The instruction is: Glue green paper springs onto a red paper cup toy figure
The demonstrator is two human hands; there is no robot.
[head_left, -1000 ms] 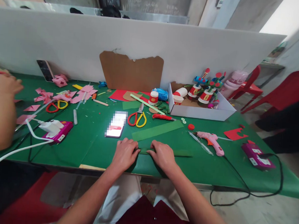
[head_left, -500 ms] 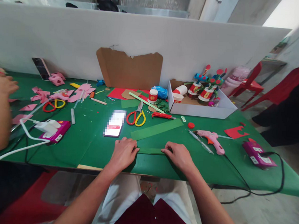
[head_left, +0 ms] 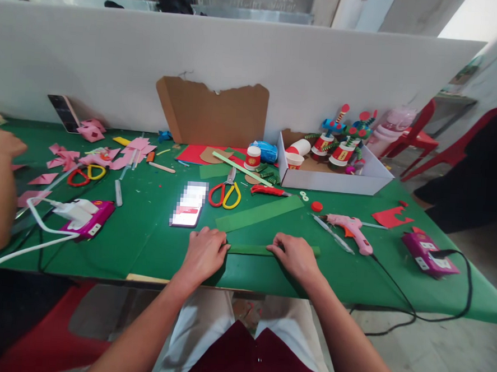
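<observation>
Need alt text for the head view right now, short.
Both hands, left hand and right hand, press a folded green paper strip flat on the green table. A phone, scissors and pink glue gun lie beyond.

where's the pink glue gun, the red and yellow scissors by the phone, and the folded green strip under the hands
pink glue gun (head_left: 350,228): head view, on its body.
red and yellow scissors (head_left: 226,193): head view, on the handles.
folded green strip (head_left: 248,249): head view, on the bare stretch between the two hands.
</observation>
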